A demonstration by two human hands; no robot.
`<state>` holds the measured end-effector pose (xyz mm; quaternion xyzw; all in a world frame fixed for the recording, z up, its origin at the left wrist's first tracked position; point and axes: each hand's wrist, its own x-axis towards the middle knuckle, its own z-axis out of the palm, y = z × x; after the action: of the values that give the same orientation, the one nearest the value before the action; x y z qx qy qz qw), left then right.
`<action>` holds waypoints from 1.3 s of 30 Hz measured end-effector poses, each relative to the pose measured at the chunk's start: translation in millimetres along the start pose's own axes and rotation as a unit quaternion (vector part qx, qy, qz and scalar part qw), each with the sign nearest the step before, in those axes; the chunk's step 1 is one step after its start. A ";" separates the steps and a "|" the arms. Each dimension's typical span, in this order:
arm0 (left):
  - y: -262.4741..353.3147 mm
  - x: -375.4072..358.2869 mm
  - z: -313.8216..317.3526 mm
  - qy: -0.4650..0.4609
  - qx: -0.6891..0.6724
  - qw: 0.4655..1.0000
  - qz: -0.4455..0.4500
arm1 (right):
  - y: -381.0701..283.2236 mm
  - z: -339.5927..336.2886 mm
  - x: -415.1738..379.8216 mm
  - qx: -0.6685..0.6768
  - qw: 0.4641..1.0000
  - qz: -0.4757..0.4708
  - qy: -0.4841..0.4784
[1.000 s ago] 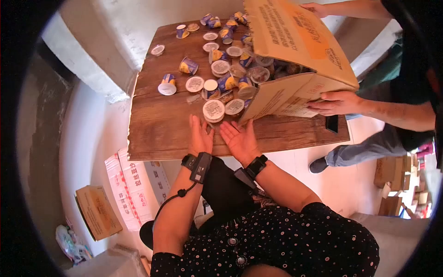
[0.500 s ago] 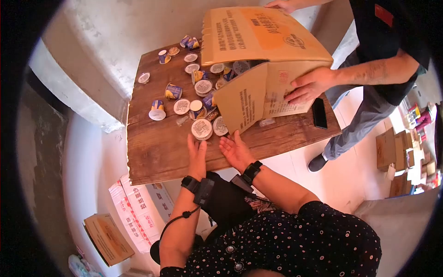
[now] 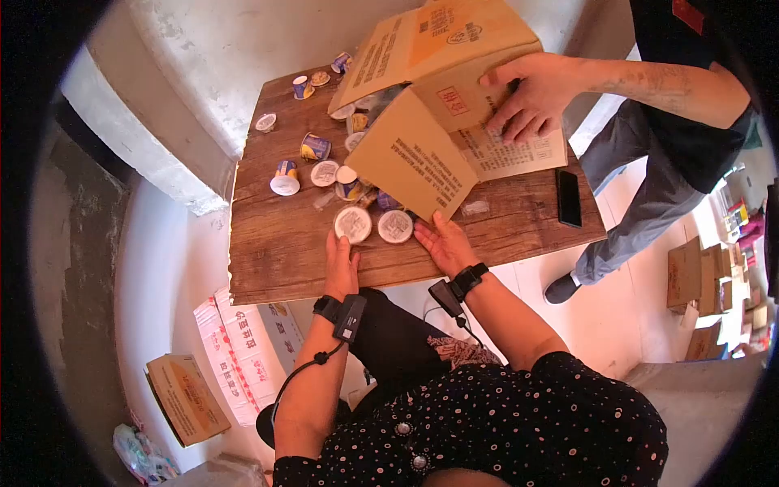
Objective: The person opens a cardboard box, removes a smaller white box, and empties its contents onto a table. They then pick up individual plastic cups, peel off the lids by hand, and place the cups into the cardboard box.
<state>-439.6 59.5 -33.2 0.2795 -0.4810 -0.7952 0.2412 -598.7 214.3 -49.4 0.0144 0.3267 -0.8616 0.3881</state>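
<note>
My left hand [image 3: 342, 266] rests open at the near edge of the table, its fingertips against the side of a round cup with a white printed lid [image 3: 353, 225]. To the right stands a second white-lidded cup [image 3: 395, 227]. My right hand [image 3: 449, 245] is open, palm turned inward, with fingertips beside that second cup and below the hanging flap of a cardboard box [image 3: 412, 154]. Another person's hand [image 3: 531, 97] holds the tilted box from the right. Its mouth faces the cups, and the flap hides some of them.
Blue-and-yellow cups, such as one lying on its side [image 3: 315, 147], are scattered over the wooden table [image 3: 272, 243]. A black phone [image 3: 569, 197] lies near the right edge. Cartons [image 3: 188, 399] stand on the floor at left, and a grey wall rises behind the table.
The other person's box has moved left and tilted further over the cups. My left hand has reached the near cup; my right hand has shifted right, beside the second cup.
</note>
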 end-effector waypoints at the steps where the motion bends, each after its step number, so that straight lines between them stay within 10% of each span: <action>1: 3.1 -2.0 1.0 -0.004 -0.002 1.000 0.004 | 0.8 0.4 -1.7 -0.012 1.000 0.009 -0.001; 13: -4.0 -4.3 4.9 0.014 0.139 0.985 0.098 | 3.0 0.7 4.5 -0.021 0.999 0.013 -0.039; 17: -2.0 -17.7 19.3 0.076 0.476 0.855 0.191 | 8.5 10.7 -10.4 0.013 0.997 0.048 -0.057; 23: 14.8 -42.2 32.7 0.052 0.602 0.793 0.075 | 31.8 9.2 -36.2 -0.134 0.990 0.034 -0.027; 29: 19.3 -11.8 24.4 0.090 0.694 0.713 0.046 | 39.8 27.9 -44.1 -0.628 0.706 -0.264 -0.193; 39: 8.2 8.8 5.6 0.078 0.642 0.758 0.083 | 29.3 23.6 -22.6 -0.589 0.765 -0.228 -0.123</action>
<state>-448.9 53.8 -25.6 0.3892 -0.8795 -0.2521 0.1067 -557.6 201.4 -40.7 -0.3981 0.7135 -0.5569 0.1494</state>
